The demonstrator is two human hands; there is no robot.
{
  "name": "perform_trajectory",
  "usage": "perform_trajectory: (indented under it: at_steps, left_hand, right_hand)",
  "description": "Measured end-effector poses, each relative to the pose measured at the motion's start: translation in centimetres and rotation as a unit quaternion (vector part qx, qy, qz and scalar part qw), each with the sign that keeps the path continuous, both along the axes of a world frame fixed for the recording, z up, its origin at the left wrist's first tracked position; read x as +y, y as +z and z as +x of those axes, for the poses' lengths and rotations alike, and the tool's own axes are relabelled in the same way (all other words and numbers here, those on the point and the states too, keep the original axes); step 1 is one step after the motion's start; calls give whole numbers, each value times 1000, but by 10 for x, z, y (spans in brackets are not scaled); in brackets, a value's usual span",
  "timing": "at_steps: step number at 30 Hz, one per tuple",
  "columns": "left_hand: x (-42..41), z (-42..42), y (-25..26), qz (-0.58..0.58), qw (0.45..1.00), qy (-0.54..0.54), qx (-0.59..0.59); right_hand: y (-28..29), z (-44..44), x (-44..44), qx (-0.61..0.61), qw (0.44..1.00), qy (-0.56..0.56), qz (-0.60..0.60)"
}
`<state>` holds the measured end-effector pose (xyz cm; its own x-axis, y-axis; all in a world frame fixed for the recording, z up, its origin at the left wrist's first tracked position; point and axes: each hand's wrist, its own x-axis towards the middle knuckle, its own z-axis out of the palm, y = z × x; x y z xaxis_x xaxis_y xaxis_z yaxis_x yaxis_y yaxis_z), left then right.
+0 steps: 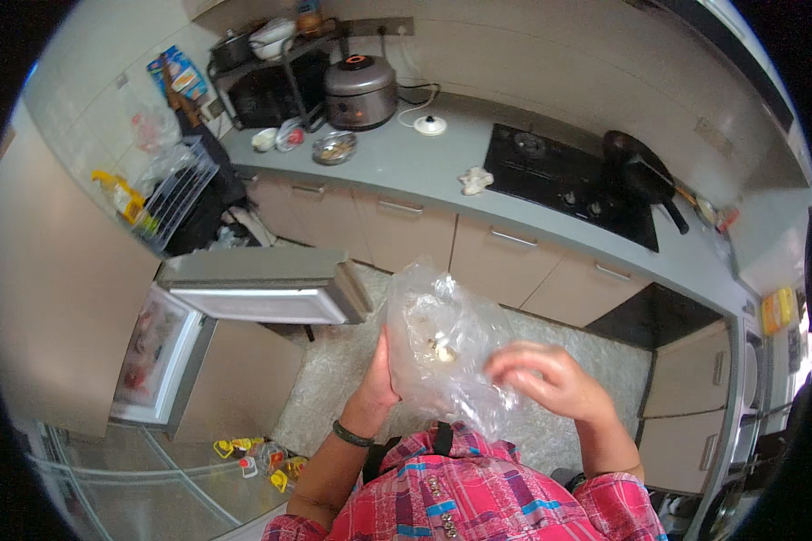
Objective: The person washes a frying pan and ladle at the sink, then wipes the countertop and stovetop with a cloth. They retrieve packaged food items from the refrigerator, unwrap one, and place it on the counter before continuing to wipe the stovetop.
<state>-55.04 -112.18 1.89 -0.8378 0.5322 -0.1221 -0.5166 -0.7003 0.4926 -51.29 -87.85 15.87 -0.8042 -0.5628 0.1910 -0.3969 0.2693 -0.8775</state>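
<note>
A clear plastic bag [440, 331] is held up in front of my body, with small pale and brown pieces [442, 350] visible inside it. My left hand [381, 372] grips the bag from its left side, its fingers partly hidden behind the plastic. At the bag's right edge is my right hand [548, 379], blurred, with its fingers bent; whether it pinches the plastic cannot be told. To the left, a fridge's freezer door [257, 287] stands open beside a compartment [152, 358] with frosted packages.
A counter [406, 162] carries a rice cooker [360, 91], a foil-like bowl [334, 147], a white lid [430, 125], a crumpled cloth [476, 180] and a black gas hob [561, 182] with a wok [636, 162]. Oil bottles [271, 460] stand low at left.
</note>
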Motion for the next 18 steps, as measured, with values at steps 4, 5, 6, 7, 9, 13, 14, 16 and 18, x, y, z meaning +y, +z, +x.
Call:
perform_trajectory:
  at_steps: [4, 5, 6, 7, 9, 13, 14, 16, 18]
  left_hand:
    - [44, -26, 11, -57, 998, -14, 12]
    - [51, -31, 13, -75, 997, -18, 17]
    - [59, -36, 14, -92, 995, -23, 23]
    - [64, -41, 12, -93, 995, -29, 24]
    - [74, -52, 8, -95, 994, -40, 26]
    - [97, -72, 15, -63, 994, -85, -9]
    - [102, -81, 11, -60, 994, -93, -14]
    - [112, -98, 0, -52, 993, -100, -30]
    - [124, -119, -10, -40, 993, -103, -47]
  right_hand:
    - [0, -33, 10, 70, 979, -162, 97]
    - [-2, -38, 14, 49, 980, -149, 120]
    - [-5, -43, 17, 28, 980, -137, 144]
    - [-10, -49, 21, 6, 979, -120, 165]
    - [-32, -51, 28, 21, 971, -95, 221]
    - [-66, -58, 46, 29, 930, -106, 351]
    - [-70, -63, 51, 3, 920, -116, 375]
    - [-75, -74, 70, -55, 952, -143, 266]
    - [-74, -83, 86, -102, 953, -209, 194]
